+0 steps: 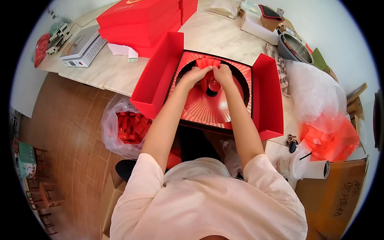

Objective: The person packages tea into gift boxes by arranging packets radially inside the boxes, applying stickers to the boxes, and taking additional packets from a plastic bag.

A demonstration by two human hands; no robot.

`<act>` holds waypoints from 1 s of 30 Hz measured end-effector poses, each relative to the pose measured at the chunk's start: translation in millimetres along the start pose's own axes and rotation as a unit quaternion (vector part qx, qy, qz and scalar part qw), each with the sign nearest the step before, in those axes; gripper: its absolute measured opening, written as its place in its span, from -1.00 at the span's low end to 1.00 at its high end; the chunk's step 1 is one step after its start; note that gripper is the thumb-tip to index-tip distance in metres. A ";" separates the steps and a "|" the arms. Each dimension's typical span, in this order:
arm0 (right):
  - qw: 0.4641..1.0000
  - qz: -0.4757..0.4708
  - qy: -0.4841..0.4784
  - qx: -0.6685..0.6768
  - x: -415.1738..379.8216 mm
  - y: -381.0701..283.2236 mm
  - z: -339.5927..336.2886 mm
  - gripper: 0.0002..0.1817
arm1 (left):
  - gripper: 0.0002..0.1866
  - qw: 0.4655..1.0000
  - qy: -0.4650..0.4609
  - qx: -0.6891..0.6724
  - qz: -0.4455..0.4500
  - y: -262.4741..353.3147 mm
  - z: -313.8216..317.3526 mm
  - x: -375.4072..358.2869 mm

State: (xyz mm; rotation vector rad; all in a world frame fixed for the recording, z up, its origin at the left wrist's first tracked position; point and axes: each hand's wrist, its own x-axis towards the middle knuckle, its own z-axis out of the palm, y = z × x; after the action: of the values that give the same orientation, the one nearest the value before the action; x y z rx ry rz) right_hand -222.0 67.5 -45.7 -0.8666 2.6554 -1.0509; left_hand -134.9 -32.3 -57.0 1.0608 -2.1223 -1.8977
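Observation:
An open red gift box (158, 76) with its side flaps spread lies in front of me. Inside it is a shiny, patterned red insert (204, 114) with a black ring (241, 82) on it. Over the ring's far part, my left hand (196, 75) and my right hand (223, 75) pinch a pleated red piece (208, 63) from both sides, fingers closed and thumbs close together. Its lower end narrows toward a small round red piece with a dark base (214, 87) at the ring's middle. Whether it is paper or cloth, I cannot tell.
Stacked red boxes (140, 20) stand at the back left, near a scale (82, 48). A plastic bag of small red pieces (134, 128) is at my left. On the right are a metal colander (296, 46), white and red plastic bags (316, 90), and a lidded cup (294, 166).

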 end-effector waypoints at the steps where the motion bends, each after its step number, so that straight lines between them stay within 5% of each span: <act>1: 1.000 0.001 0.001 0.000 -1.1 4.6 3.1 -0.66 | -0.27 0.998 0.043 0.045 -0.001 -1.9 4.8 4.9; 2: 0.999 -0.014 0.035 0.003 -2.4 9.3 6.7 -0.62 | -0.25 0.992 0.085 0.090 -0.005 -3.9 9.7 10.0; 4: 0.997 -0.022 0.067 0.004 -5.5 12.1 9.3 -0.59 | -0.11 0.896 0.231 0.377 0.039 7.9 13.7 -15.8; 10: 0.993 0.005 0.121 0.005 -10.7 4.0 9.7 -0.55 | -0.13 0.945 0.210 0.227 0.106 17.8 -4.3 -58.5; 16: 0.990 -0.017 0.139 -0.007 -15.0 0.7 5.2 -0.61 | -0.10 0.915 0.018 0.311 0.255 -9.7 -7.1 -88.6; 24: 0.981 -0.068 0.160 -0.083 -5.4 17.3 1.4 -0.60 | 0.04 0.912 0.053 0.228 0.337 -30.2 1.8 -77.4; 25: 0.985 -0.072 0.147 -0.048 -14.2 4.1 -12.1 -0.62 | 0.06 0.921 0.067 0.248 0.294 -22.4 1.6 -94.9; 26: 0.986 -0.095 0.135 0.006 -38.9 -24.7 -30.1 -0.64 | 0.04 0.920 0.090 0.246 0.293 -25.3 1.6 -104.6; 27: 0.952 -0.176 0.240 0.078 -41.2 -17.0 -25.5 -0.65 | -0.09 0.922 0.099 0.213 0.308 -16.9 -0.7 -131.3; 28: 0.902 -0.289 0.306 0.097 -82.2 -60.3 -41.4 -0.66 | -0.27 0.883 0.148 0.196 0.400 -26.9 2.8 -143.1; 30: 0.855 -0.330 0.315 0.247 -158.5 -108.4 -35.2 -0.71 | -0.46 0.859 0.130 0.122 0.479 -35.0 -17.0 -203.2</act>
State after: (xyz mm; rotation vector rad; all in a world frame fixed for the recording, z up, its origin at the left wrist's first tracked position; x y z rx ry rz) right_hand -54.4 114.4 42.7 -1.5541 2.2759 -2.4097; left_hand 41.1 66.3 -11.3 0.1343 -2.1228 -0.9672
